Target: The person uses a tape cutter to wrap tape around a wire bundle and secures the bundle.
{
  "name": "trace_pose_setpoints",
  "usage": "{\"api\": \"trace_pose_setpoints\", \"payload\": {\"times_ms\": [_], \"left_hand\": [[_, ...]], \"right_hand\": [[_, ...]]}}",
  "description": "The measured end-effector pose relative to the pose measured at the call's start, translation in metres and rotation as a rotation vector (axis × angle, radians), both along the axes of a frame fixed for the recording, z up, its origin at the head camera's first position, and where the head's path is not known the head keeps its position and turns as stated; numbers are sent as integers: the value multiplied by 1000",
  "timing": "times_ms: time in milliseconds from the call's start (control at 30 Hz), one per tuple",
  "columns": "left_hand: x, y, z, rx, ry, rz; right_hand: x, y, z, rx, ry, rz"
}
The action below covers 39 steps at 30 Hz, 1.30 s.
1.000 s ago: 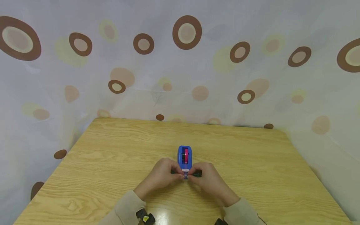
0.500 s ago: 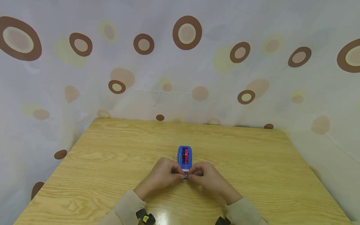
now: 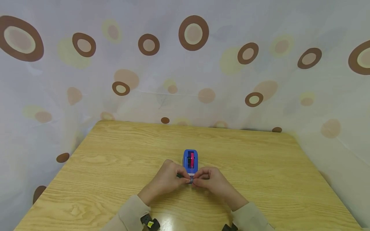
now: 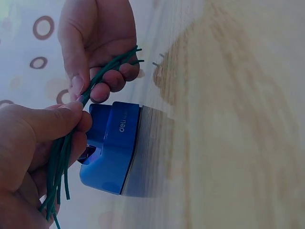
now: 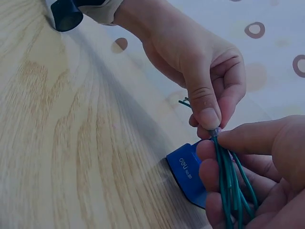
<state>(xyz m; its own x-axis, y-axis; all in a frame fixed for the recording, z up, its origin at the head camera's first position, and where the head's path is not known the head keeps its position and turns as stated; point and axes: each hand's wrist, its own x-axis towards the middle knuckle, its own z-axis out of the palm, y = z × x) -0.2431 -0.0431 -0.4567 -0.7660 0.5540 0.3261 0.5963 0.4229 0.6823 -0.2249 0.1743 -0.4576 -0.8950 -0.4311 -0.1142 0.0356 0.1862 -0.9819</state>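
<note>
My left hand [image 3: 168, 178] and right hand [image 3: 212, 182] meet over the front of a blue tape dispenser [image 3: 191, 171] holding a roll with a pink core. Between them, thumb and fingertips of each hand pinch a bundle of thin green wire-like strands [image 4: 61, 157]. Clear tape [image 5: 214, 133] wraps the bundle's middle, right at the fingertips. In the right wrist view, the strands [image 5: 231, 176] fan out across the left hand's fingers. Their other ends lie over the right hand's curled fingers in the left wrist view. The fingertips partly cover the taped spot.
The dispenser stands on a wood-grain table [image 3: 138, 144]. Behind the table and at both sides hangs a pale curtain [image 3: 173, 70] printed with brown rings. Dark wrist devices [image 3: 150, 222] sit at both sleeve cuffs.
The right hand's fingers have curled in around the bundle, and the green ends that showed beside them are now hidden in the head view. The left hand and dispenser stay nearly still.
</note>
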Motion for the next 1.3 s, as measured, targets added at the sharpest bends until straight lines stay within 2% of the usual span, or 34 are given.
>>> {"api": "trace_pose_setpoints", "payload": {"times_ms": [233, 400, 567, 833, 1100, 1300], "left_hand": [[1, 0, 1, 6, -76, 34], [1, 1, 1, -16, -102, 57], [2, 1, 3, -48, -135, 79], [3, 1, 7, -30, -187, 109], [3, 1, 6, 16, -204, 107], [3, 1, 7, 42, -225, 115]], "right_hand": [[1, -2, -2, 99, 138, -41], [1, -2, -3, 177, 279, -45], [3, -2, -4, 208, 382, -58], [4, -2, -3, 228, 461, -55], [5, 0, 1, 263, 490, -28], [4, 0, -2, 262, 499, -44]]}}
